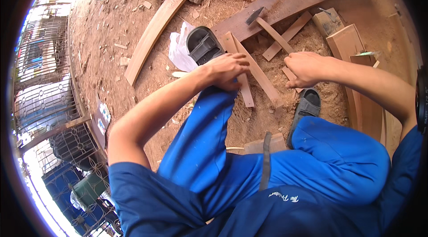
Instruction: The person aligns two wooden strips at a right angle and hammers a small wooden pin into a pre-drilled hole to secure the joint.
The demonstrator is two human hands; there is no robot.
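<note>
My left hand [228,70] rests on a narrow wooden strip [263,78] lying on the dirt, fingers pressing down on it just above my blue trouser knee. My right hand [304,68] is closed in a fist over the end of a short wooden piece [290,74] beside it. A hammer [269,28] with a wooden handle lies on the ground just beyond both hands. My feet in grey sandals [203,44] flank the strips.
Long planks [154,32] and a dark board [285,3] lie on the sawdust-covered earth ahead. Stacked wooden blocks [350,43] sit to the right. A white plastic bag [180,49] lies left of the sandal. A metal gate [40,85] stands far left.
</note>
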